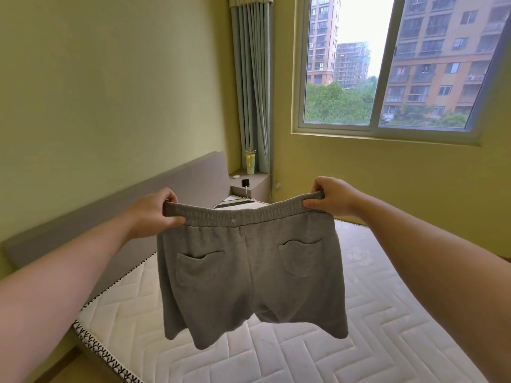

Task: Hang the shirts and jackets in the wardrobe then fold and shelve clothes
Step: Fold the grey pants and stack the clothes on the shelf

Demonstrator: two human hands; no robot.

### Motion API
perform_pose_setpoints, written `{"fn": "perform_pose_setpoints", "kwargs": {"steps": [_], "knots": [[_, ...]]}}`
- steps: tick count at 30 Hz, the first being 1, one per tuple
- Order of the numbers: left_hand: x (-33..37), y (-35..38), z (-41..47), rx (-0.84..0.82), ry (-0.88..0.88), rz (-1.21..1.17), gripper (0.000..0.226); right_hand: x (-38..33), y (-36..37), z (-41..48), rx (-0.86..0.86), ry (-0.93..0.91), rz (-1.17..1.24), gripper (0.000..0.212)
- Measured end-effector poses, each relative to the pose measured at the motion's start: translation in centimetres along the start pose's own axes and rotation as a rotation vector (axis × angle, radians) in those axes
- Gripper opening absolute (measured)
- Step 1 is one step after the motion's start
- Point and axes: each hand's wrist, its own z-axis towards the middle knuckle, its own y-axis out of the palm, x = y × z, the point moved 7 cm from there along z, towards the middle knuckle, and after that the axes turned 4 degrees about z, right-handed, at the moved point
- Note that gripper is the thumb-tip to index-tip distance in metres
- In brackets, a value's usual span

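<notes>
A pair of grey sweat shorts [249, 280] hangs in the air over the bed, spread wide, with two back pockets facing me. My left hand [154, 212] pinches the left end of the elastic waistband. My right hand [331, 196] pinches the right end, and the waistband is stretched between them. Both legs of the shorts hang free above the mattress. No wardrobe or hanger is in view.
A bare white quilted mattress [359, 341] fills the lower right, with a grey headboard [177, 186] along the left wall. A ledge in the corner holds a green cup [250, 163] and a black charger [245, 183]. Curtain and window stand behind.
</notes>
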Motion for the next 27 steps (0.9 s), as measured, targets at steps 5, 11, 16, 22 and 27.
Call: {"fn": "perform_pose_setpoints", "kwargs": {"steps": [5,11,16,22,27], "knots": [[0.0,0.3,0.3,0.032,-0.007,-0.022,0.021,0.7,0.1,-0.2,-0.032,0.024,-0.047,0.029],[-1.4,1.4,-0.2,-0.185,-0.118,-0.454,0.011,1.3,1.0,-0.8,-0.198,0.156,0.149,0.027],[-0.3,4.2,-0.3,-0.170,-0.377,-0.601,0.010,1.0,3.3,-1.0,-0.248,0.382,0.470,0.018],[5.1,6.2,0.1,-0.154,-0.304,-0.704,0.022,-5.4,6.8,-0.6,-0.483,0.469,0.908,0.017],[8.5,4.9,-0.3,-0.166,-0.075,-0.703,0.044,-10.5,7.0,-0.9,-0.576,0.388,1.136,0.026]]}}
